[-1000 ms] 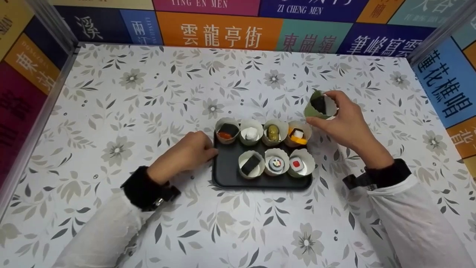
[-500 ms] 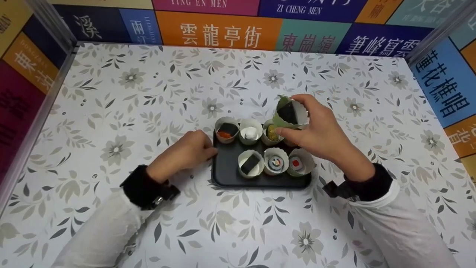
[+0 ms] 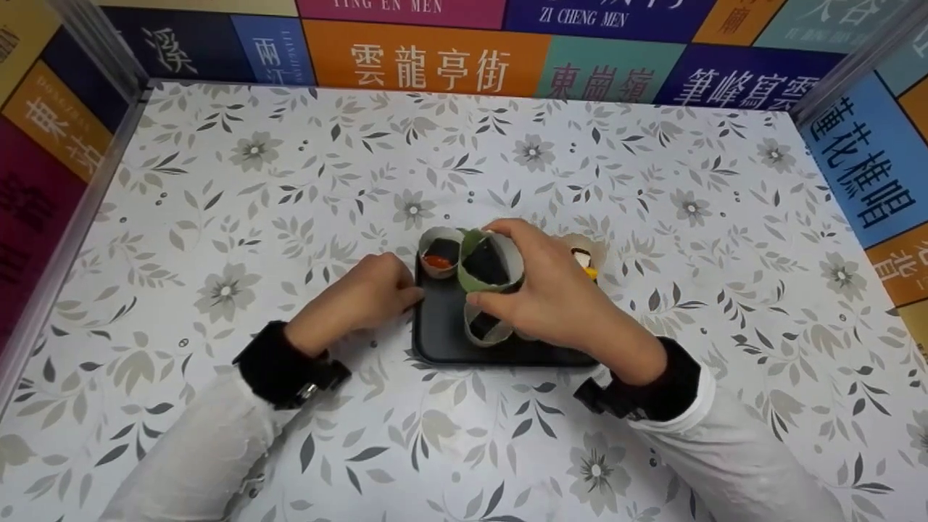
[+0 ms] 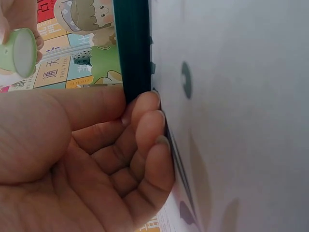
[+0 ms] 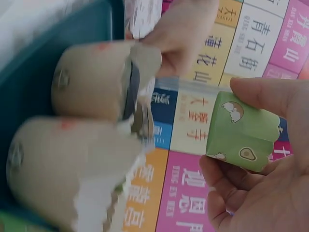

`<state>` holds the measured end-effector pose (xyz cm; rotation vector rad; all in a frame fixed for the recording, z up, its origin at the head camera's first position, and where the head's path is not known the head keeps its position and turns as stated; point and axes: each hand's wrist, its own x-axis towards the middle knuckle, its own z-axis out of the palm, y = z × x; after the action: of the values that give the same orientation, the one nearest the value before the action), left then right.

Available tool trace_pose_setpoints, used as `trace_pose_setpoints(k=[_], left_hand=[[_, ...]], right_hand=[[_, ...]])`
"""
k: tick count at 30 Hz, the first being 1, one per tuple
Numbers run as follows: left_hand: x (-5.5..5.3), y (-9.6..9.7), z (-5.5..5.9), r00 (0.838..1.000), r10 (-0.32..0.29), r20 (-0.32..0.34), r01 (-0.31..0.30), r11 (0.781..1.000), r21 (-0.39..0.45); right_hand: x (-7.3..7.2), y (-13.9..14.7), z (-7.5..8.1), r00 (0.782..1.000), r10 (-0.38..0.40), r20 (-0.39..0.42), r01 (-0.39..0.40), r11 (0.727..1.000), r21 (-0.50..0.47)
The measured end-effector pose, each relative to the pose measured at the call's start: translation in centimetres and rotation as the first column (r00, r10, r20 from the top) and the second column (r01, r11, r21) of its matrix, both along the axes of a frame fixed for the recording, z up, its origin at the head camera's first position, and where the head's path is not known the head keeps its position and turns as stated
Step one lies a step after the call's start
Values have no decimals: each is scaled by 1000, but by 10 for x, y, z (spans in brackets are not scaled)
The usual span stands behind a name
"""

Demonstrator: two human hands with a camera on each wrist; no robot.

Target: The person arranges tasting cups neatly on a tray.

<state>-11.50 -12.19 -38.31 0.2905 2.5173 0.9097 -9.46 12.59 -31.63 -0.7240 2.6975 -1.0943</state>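
Observation:
My right hand (image 3: 554, 286) pinches a green paper cupcake cup (image 3: 470, 274) between thumb and fingers, raised over the left part of a black tray (image 3: 441, 326). A dark triangular piece (image 3: 487, 265) lies inside the cup. In the right wrist view, the cup's green wall (image 5: 236, 130) shows small animal and avocado prints. Low at the tray's left edge, my left hand (image 3: 359, 301) grips the rim; the left wrist view has thumb and curled fingers meeting at the tray wall (image 4: 133, 48). Part of the tray is hidden behind the right hand.
On the tray stand other paper cups: one with a black-and-orange sushi piece (image 3: 440, 261), one with a black strip (image 3: 482, 325), and one with a yellow-and-white piece (image 3: 583, 262). Floral cloth (image 3: 290, 145) spreads around; a colourful lettered panel (image 3: 428, 61) borders the back.
My right hand has carried the green cup leftward from beyond the tray's right back corner to over its left part, covering several cups. The left hand has kept its place.

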Motion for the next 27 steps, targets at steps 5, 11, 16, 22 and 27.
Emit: trace_pose_setpoints(k=[5, 11, 16, 22, 27], left_hand=[[0, -2, -2, 1000, 0, -20, 0, 1000, 7], [0, -1, -1, 1000, -13, -25, 13, 1000, 9], [-1, -2, -1, 999, -18, -41, 18, 1000, 2], [-3, -5, -3, 997, -37, -61, 39, 999, 33], [-9, -9, -13, 997, -57, -56, 60, 996, 65]], right_hand=[[5, -18, -7, 998, 55, -14, -55, 998, 16], [7, -32, -19, 987, 141, -72, -138, 989, 45], [7, -39, -29, 984, 172, -48, -169, 983, 72], [7, -42, -36, 975, 220, -17, -216, 968, 128], [6, -43, -40, 968, 253, -5, -249, 955, 161]])
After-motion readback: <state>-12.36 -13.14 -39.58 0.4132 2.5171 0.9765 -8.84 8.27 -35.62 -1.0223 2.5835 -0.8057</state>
